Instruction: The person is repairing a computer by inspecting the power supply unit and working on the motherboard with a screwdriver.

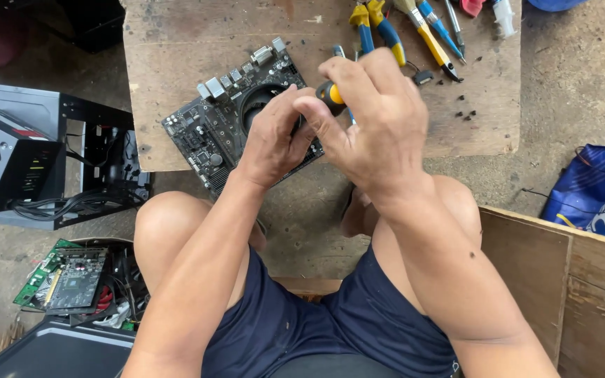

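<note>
R hand grips screwdriver, L hand on motherboard

A black motherboard lies flat and askew on the near left edge of the wooden board; a black-and-yellow-handled screwdriver stands over its right part, mostly hidden.

Black motherboard; black-yellow screwdriver handle; blue-yellow pliers; navy shorts; blue bag.
</note>
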